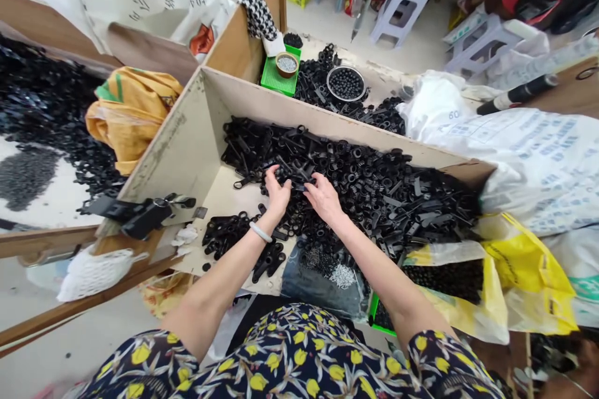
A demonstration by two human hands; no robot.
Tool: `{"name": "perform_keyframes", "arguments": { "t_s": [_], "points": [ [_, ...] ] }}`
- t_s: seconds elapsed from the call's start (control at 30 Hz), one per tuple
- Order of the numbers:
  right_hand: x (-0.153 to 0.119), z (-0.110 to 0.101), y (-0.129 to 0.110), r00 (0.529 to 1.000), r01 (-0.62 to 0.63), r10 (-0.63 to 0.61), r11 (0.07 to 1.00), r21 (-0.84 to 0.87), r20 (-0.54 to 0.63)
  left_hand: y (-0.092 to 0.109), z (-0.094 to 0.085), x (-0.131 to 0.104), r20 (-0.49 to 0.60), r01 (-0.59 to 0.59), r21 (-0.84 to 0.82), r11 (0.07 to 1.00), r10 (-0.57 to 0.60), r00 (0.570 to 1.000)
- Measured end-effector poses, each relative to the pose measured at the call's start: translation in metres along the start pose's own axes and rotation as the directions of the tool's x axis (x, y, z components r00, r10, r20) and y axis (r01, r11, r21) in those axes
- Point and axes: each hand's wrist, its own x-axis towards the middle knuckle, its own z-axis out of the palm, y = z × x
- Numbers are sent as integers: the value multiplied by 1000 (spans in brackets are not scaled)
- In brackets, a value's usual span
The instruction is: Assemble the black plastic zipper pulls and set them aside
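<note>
My left hand [278, 194] is over the heap of black plastic parts [365, 181], its thumb and fingers curled around a dark piece. Close by on the right, my right hand [324, 199] pinches a black plastic part [304, 173] between thumb and fingers. Its exact shape blends into the heap behind. Rings, clips and long flat pieces make up the heap. Nearer my body lie a smaller group of black parts [227, 237], a pile of small silver metal pieces [343, 276] and a pile of small dark pieces [316, 259] on a dark cloth [299, 280].
Wooden partitions [327, 113] enclose the work table. Beyond stand a bowl of black pieces [346, 83] and a green tray [276, 82]. A black clamp-like tool [147, 215] sits left, with a yellow cloth [135, 112] above it. White sacks [528, 156] and a yellow bag [528, 274] crowd the right.
</note>
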Motion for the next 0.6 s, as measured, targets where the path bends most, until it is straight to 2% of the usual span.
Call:
{"name": "perform_keyframes", "arguments": {
  "t_s": [0.07,0.13,0.2,0.27,0.33,0.4,0.5,0.57,0.6],
  "points": [
    [-17,2,11,997,-57,60,996,63,-48,12,3,-8,-44,-61,-32,998,60,997],
    [-33,6,22,990,-108,116,990,94,-83,24,7,-13,-39,-122,-46,992,120,992],
    [-45,10,31,980,-150,164,981,120,-112,36,11,-15,23,-197,-50,979,199,980],
    [-55,14,38,967,-188,210,971,148,-148,48,15,-17,130,-276,-55,960,281,951],
    [-62,15,42,949,-218,253,957,191,-186,59,17,-16,260,-321,-57,945,325,909],
    [-69,14,43,926,-258,321,922,289,-198,69,15,-14,395,-331,-43,943,320,861],
    [-82,10,40,866,-350,481,781,518,-140,84,6,-5,579,-357,-62,932,325,748],
    [-91,7,36,820,-394,564,681,617,-100,93,0,1,632,-381,-116,917,364,684],
    [-96,6,34,797,-408,597,645,646,-92,97,-3,3,629,-383,-142,913,382,677]
  ]
}}
